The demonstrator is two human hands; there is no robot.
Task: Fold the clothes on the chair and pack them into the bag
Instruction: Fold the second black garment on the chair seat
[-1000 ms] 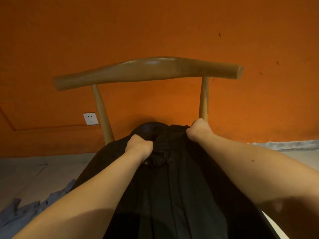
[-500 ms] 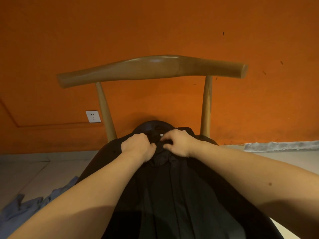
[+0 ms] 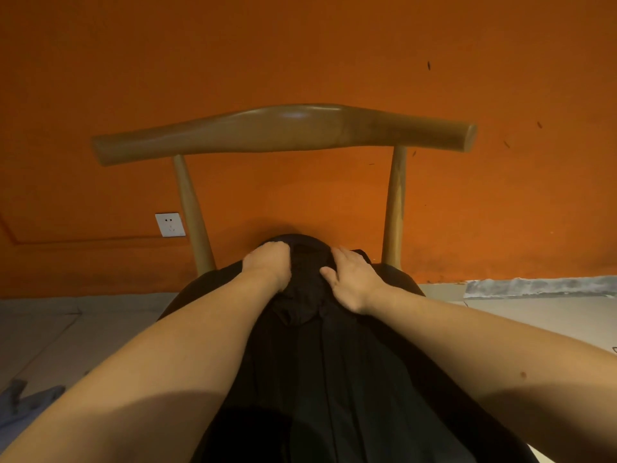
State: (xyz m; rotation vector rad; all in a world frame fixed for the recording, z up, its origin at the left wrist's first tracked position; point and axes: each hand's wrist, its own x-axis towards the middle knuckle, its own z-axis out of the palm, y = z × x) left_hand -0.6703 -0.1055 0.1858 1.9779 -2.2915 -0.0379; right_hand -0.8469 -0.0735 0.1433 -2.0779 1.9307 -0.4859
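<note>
Head view. Black garment (image 3: pixel 334 362) lies draped over the seat of a wooden chair (image 3: pixel 395 202), running from the near edge of the frame out to both sets of fingertips. Left hand (image 3: pixel 267 267): knuckles up, fingers curled down into a bunch of fabric at the garment's far end, gripping it. Right hand (image 3: pixel 352 280): palm-down on the cloth just right of the left fingers, its fingers fairly straight and pointing away, thumb splayed toward the left hand; pressing, not clenched. A narrow hump of dark fabric stands between the two hands. Beyond the fingertips: the chair's two uprights and curved backrest rail (image 3: pixel 283 132), then an orange wall (image 3: pixel 300 45). Wall socket (image 3: pixel 170 224) sits well left of the left fingers. Blue-grey cloth (image 3: pixel 23 402) lies on the floor (image 3: pixel 66 329) near the left elbow, apart from the chair.
</note>
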